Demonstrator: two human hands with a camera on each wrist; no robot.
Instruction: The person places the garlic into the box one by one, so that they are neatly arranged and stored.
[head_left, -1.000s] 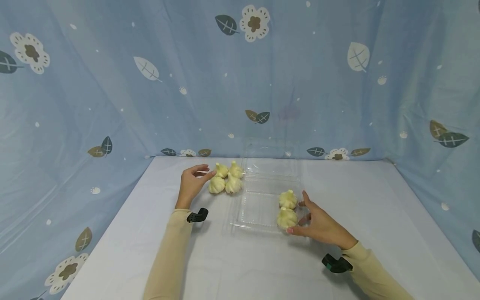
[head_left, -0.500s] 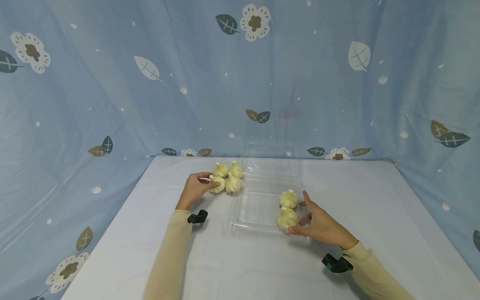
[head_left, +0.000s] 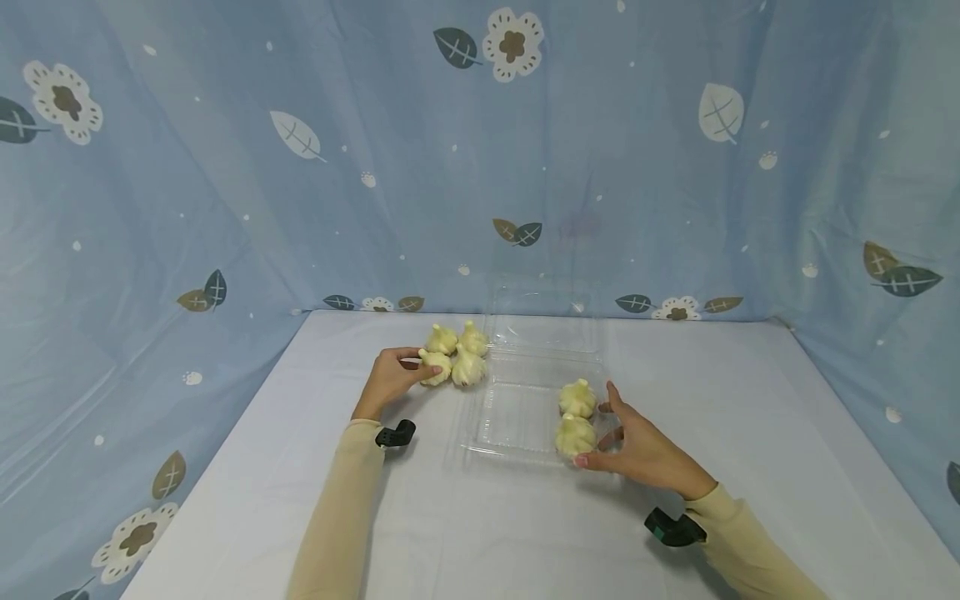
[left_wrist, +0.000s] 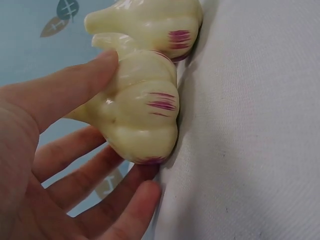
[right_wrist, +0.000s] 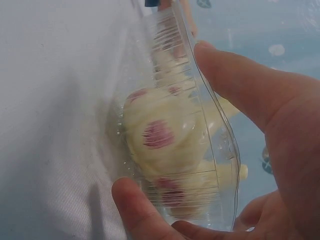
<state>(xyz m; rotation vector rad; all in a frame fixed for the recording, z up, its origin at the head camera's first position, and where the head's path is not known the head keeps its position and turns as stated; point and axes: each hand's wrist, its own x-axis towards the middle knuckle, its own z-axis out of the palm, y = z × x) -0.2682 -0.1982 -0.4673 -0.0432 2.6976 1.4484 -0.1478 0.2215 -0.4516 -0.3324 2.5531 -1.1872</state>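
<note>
My left hand (head_left: 392,379) holds the front-left garlic bulb (left_wrist: 142,107) of a group on the table, thumb on its near side and fingers behind and below it. Several other garlic bulbs (head_left: 468,367) sit close against it. Right of them lies a clear plastic clamshell box (head_left: 513,417), its lid (head_left: 540,321) folded open toward the back. Two garlic bulbs (head_left: 576,436) stand one behind the other along the box's right side. My right hand (head_left: 645,446) grips that side of the box, thumb at the near corner and fingers spread along the wall.
A white cloth (head_left: 480,533) covers the table. Blue curtain (head_left: 570,167) printed with leaves and flowers hangs behind and at both sides. Each wrist carries a black camera (head_left: 396,433). The left part of the box shows its bare ridged floor.
My left hand has come down and toward me from the back-left bulb to the front-left garlic bulb, and has taken hold of it. The right hand and the box stay put.
</note>
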